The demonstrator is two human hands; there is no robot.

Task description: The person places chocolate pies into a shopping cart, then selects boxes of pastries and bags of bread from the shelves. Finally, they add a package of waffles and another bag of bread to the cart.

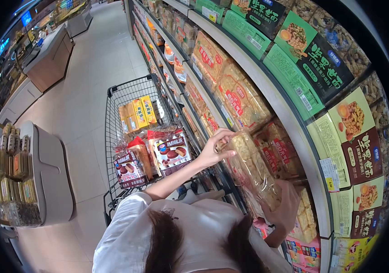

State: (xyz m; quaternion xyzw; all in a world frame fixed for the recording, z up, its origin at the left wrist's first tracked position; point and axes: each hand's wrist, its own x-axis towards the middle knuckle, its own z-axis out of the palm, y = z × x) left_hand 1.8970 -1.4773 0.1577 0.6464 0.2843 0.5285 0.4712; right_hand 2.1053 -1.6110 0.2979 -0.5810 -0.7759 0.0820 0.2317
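A clear package of pale, nutty pastry pieces [252, 164] is held at a slant in front of the shelf. My left hand [219, 149] grips its upper end, thumb and fingers closed round the edge. Lower down, my right hand [284, 205] is wrapped round the other end, its fingers partly behind the pack. Just behind it on the shelf lie similar packs with red labels [278, 152], and a larger red-printed pack [240, 101] sits above them.
A black wire shopping cart [111, 107] stands left of the shelf, holding yellow boxes [144, 111] and red-and-white snack bags [172, 150]. Green boxes [290, 73] line the shelf at right. A display stand [53, 182] is at far left, beside the tiled aisle [90, 59].
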